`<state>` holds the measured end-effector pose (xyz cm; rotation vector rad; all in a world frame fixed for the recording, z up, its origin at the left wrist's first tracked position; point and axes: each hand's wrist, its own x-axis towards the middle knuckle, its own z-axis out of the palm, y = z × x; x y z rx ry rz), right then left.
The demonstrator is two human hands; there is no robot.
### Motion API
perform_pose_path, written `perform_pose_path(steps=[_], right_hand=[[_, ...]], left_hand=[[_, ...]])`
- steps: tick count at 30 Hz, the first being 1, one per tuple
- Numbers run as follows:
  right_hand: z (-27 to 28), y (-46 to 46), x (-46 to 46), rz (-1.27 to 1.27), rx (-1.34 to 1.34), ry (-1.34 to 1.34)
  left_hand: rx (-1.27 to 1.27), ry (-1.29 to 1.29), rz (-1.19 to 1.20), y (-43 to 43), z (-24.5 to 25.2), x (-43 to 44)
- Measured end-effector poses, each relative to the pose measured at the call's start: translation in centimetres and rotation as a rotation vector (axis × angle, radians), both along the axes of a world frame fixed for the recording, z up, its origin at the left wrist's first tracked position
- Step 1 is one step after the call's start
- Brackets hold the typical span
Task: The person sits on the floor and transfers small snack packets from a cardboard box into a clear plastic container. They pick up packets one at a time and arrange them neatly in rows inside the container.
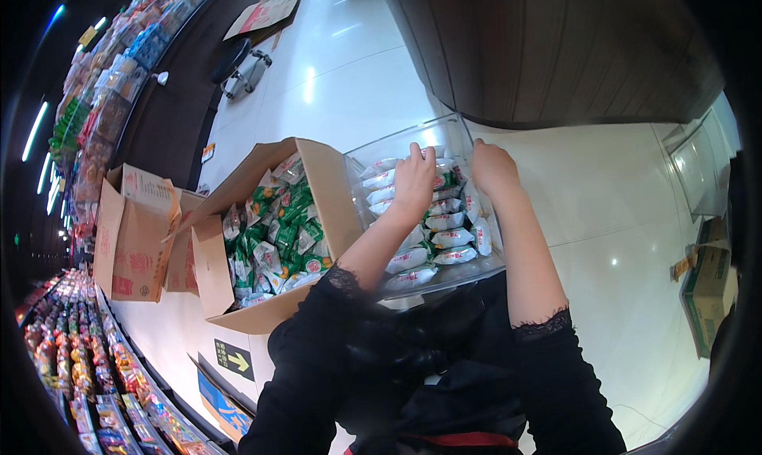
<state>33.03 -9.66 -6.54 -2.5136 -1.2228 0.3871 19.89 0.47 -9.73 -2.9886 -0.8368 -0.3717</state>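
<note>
Before me a clear plastic bin [485, 264] holds rows of small white-and-green wrapped snack packets [447, 222]. Over the packets in its far half is my left hand [415, 178], fingers bent down at them; whether one is pinched there is hidden. My right hand [495, 166] grips the bin's right wall near the far corner. Against the bin's left side stands an open cardboard box [327, 190], its flaps spread. Loose green-and-white packets [286, 223] lie jumbled inside it.
Another opened carton [140, 241] stands further left. Shelves of packaged goods [107, 98] line the left side. A dark panelled fixture [565, 56] rises ahead. A wheeled stool [241, 68], flattened cardboard [268, 14] and, at right, a green-and-brown carton [708, 282] are on the tiled floor.
</note>
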Motion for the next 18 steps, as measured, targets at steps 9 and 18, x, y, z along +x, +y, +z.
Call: perform_pose_path(steps=[9, 18], right_hand=[[-1.0, 0.3, 0.3, -0.008, 0.003, -0.025], [-1.4, 0.4, -0.1, -0.051, 0.012, -0.056]], left_hand=[[0.056, -0.692, 0.266, 8.6, 6.0, -16.2], [0.394, 0.177, 0.322, 15.5, -3.0, -22.9]])
